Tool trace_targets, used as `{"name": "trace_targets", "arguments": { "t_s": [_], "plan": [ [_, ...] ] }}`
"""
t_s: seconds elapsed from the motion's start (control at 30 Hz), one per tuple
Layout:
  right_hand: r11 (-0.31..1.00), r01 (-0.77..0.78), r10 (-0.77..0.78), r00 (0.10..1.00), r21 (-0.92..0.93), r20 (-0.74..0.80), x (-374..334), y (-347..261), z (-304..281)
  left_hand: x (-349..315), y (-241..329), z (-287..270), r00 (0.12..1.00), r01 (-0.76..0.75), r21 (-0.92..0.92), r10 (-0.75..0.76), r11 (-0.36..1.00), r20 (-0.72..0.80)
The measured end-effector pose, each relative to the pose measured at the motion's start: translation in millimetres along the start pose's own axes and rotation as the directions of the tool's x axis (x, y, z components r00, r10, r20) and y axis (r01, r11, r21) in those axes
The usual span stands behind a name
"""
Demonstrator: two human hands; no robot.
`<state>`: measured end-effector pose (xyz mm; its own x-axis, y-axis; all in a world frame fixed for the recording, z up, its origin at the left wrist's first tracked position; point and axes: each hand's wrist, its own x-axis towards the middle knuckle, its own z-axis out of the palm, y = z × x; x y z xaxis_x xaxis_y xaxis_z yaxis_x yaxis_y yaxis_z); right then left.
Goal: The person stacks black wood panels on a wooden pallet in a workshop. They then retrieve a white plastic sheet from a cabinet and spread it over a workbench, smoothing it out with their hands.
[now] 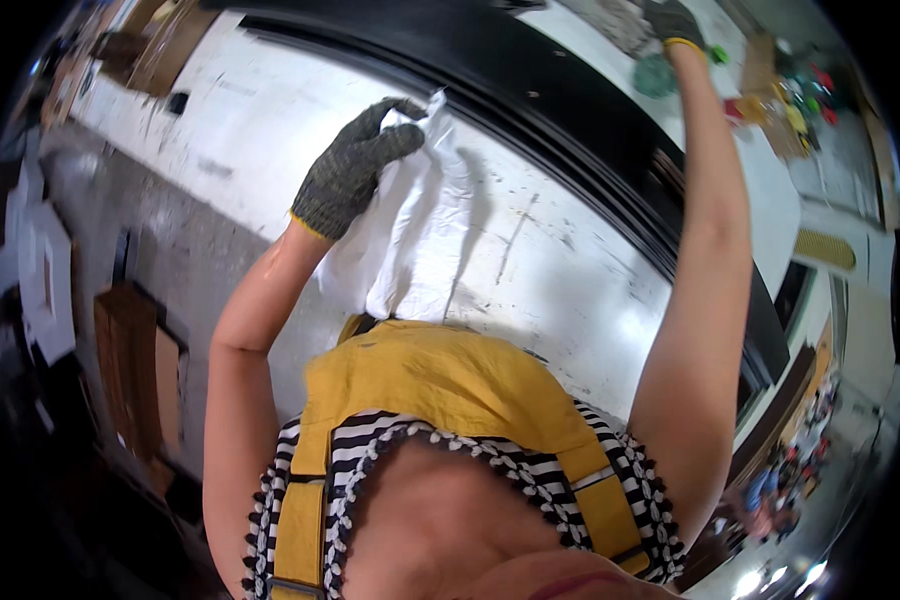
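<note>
My left hand [355, 165], in a grey knit glove, grips the top of a white cloth [410, 235] that hangs down over the white worktable [560, 270]. My right arm stretches far up and right; my right hand [675, 28], also gloved, reaches toward a green round object [656, 76] near the far table edge. Whether it holds anything cannot be told. A long black frame piece [570, 120] lies diagonally across the table between the two hands. My yellow apron and striped top fill the lower middle.
Colourful small items [800, 100] are cluttered at the top right. Cardboard pieces [160, 45] lie at the top left. Brown boards [135, 370] and white sheets [35, 270] rest on the grey floor at the left.
</note>
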<state>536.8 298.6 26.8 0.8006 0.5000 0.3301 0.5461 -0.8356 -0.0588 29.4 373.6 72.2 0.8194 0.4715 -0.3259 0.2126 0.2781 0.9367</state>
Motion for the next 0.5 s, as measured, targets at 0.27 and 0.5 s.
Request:
{"name": "trace_targets", "arguments": {
  "t_s": [0.27, 0.5],
  "plan": [
    [0.968, 0.146, -0.077, 0.947, -0.203, 0.313, 49, 26, 43, 3, -80, -36, 0.699, -0.621, 0.428, 0.711, 0.656, -0.075],
    [0.967, 0.131, -0.012, 0.882, -0.221, 0.471, 73, 26, 50, 7, -76, -21, 0.998, 0.007, -0.845, -0.052, 0.534, -0.024]
  ]
}}
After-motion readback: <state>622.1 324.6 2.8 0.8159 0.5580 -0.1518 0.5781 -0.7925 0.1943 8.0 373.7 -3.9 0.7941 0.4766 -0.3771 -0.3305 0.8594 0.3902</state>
